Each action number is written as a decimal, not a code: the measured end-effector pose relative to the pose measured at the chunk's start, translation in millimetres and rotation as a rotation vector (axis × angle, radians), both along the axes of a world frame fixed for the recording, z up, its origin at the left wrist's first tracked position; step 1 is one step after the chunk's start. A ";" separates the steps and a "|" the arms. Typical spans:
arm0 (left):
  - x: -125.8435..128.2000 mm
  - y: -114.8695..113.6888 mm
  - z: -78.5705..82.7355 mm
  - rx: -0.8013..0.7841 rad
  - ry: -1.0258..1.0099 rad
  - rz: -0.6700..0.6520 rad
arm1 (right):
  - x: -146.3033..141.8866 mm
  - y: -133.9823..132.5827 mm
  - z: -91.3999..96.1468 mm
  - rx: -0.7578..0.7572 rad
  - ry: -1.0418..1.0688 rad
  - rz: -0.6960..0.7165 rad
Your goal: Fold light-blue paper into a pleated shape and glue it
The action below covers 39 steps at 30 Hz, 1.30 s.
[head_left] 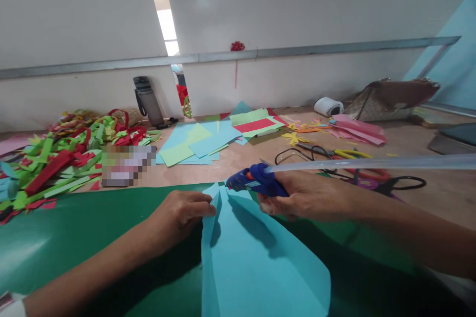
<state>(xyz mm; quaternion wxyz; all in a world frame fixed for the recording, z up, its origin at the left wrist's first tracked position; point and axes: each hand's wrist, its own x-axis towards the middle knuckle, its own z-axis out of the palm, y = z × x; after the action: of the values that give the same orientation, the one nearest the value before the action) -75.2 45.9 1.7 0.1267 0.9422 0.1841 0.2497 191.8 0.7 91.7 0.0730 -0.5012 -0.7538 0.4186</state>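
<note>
My right hand [303, 200] is closed round a blue glue gun [255, 181] with a long clear glue stick [372, 163] sticking out its back to the right. Its nozzle points left at the top of a light blue paper sheet [256, 262] that is curled into a cone shape. My left hand [182, 213] pinches the left folded edge of that blue paper near its tip. The paper rests on a large dark green sheet [74, 237] spread over the table.
A heap of green and red paper strips [55, 158] lies at the left. Flat coloured sheets [208, 138] lie in the middle, with a grey bottle [148, 101] behind. Scissors and pliers [353, 158], pink paper [357, 129], a tape roll [327, 106] and a bag [390, 99] are at right.
</note>
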 end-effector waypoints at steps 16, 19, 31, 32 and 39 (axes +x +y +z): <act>-1.5 -7.5 -28.2 -0.199 -0.338 0.075 | -4.4 7.0 0.7 0.006 -0.123 -0.012; 0.4 -7.8 -23.9 -0.209 -0.306 0.054 | -6.4 9.9 1.2 0.003 -0.160 -0.008; 3.2 -7.8 -20.1 -0.122 -0.302 0.034 | -7.1 20.7 -4.7 -0.063 -0.150 0.007; 3.6 -7.8 -19.7 -0.121 -0.298 0.032 | -6.6 21.3 -5.7 -0.071 -0.143 0.002; 4.2 -7.2 -19.5 -0.056 -0.303 0.039 | -8.3 23.1 -6.4 -0.064 -0.141 -0.037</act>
<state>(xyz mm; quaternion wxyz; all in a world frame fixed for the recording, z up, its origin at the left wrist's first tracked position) -71.0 38.7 -17.8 0.1743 0.8860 0.1881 0.3863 183.5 23.8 85.3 0.0112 -0.5453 -0.7339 0.4049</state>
